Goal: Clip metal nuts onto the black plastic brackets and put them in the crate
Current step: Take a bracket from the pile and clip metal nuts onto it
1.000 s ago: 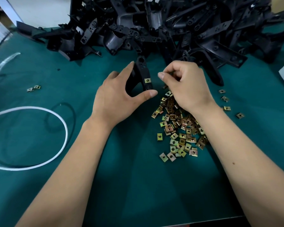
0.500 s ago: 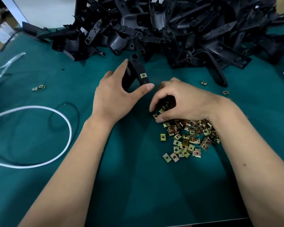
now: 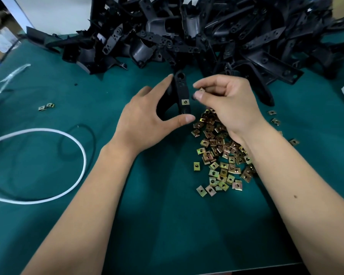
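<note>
At the centre of the frame the left hand (image 3: 147, 118) grips a black plastic bracket (image 3: 182, 92), thumb under its lower end and forefinger along its left edge. The bracket is a narrow, matte strip with round holes, standing roughly upright over the table (image 3: 167, 225), which is covered in a dull green mat. One brass-coloured clipped nut (image 3: 185, 102) already sits low on the strip, a small square plate with a hole in its middle.

Just right of the bracket, the right hand (image 3: 228, 100) pinches a single metal nut (image 3: 201, 89) between thumb and forefinger, the other fingers curled in; the nut is close to the bracket's edge but apart from it.

Below the right hand lies a loose heap of nuts (image 3: 220, 155), flat, shiny and yellowish, some tarnished darker. A few strays lie at the right, and two more nuts (image 3: 46, 106) at the left.

Across the top of the frame a tangled pile of brackets (image 3: 207, 32) spreads, angular and glossy in places. A white cord (image 3: 75, 143) loops at the left, smooth and round in section.
</note>
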Available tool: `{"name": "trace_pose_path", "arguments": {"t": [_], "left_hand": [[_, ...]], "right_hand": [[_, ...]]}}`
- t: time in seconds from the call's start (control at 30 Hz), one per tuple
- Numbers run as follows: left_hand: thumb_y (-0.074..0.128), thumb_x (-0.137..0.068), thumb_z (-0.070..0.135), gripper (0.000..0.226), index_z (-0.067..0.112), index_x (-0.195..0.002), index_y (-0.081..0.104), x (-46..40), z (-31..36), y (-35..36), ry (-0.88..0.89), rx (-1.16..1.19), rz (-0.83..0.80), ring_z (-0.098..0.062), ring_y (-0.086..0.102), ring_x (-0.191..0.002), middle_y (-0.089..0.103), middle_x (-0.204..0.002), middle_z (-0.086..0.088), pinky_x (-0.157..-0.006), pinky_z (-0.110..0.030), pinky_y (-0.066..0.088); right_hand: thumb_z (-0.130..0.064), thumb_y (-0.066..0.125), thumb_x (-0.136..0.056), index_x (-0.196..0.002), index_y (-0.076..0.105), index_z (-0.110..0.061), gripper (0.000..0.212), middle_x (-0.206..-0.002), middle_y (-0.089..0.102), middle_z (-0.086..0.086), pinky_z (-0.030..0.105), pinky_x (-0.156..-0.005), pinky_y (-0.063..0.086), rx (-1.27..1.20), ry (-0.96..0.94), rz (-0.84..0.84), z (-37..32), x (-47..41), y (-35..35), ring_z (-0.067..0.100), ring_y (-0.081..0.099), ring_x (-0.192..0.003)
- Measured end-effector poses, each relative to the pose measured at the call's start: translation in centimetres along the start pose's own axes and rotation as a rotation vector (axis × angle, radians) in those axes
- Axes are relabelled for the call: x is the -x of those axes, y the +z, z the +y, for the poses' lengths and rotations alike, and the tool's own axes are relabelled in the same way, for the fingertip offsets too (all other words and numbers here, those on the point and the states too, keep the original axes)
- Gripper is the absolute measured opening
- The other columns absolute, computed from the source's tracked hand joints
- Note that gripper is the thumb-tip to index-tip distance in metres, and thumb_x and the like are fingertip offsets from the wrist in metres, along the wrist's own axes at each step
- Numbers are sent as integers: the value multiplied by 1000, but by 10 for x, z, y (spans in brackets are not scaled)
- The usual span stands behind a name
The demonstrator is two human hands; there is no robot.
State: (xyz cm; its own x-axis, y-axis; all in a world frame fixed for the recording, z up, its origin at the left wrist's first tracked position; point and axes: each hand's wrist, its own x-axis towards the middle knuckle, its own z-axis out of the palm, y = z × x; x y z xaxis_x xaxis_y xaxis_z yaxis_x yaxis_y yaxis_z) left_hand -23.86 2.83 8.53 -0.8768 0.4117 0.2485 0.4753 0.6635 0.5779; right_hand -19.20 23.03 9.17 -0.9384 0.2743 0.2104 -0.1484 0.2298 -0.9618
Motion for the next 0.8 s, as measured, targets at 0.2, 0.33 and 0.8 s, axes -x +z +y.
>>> {"name": "trace_pose_path", "arguments": {"t": [0.2, 0.33, 0.8], "left_hand": [[58, -67, 91, 104, 48, -157, 28, 1, 2, 0, 47, -11, -30, -14, 57, -106, 57, -112, 7, -93, -41, 53], [59, -67, 90, 104, 47, -157, 29, 1, 2, 1, 71, -16, -33, -13, 57, -105, 57, -111, 7, -92, -40, 53], [62, -68, 87, 104, 44, -158, 31, 1, 4, 2, 149, 3, 8, -10, 54, -90, 52, -97, 7, -83, -33, 52]], "right_hand": [[2, 61, -99, -105, 75, -8, 18, -93, 79, 8, 31, -81, 60, -244, 125, -5, -2, 2, 6, 17, 76, -85], [-1, 61, -99, -106, 71, -7, 13, -92, 79, 9, 32, -79, 61, -263, 163, 41, -4, 2, 8, 20, 77, -86], [2, 73, -89, -94, 76, -5, 9, -88, 76, 9, 23, -69, 56, -596, 359, 137, -9, 5, 11, 17, 69, -77]]}}
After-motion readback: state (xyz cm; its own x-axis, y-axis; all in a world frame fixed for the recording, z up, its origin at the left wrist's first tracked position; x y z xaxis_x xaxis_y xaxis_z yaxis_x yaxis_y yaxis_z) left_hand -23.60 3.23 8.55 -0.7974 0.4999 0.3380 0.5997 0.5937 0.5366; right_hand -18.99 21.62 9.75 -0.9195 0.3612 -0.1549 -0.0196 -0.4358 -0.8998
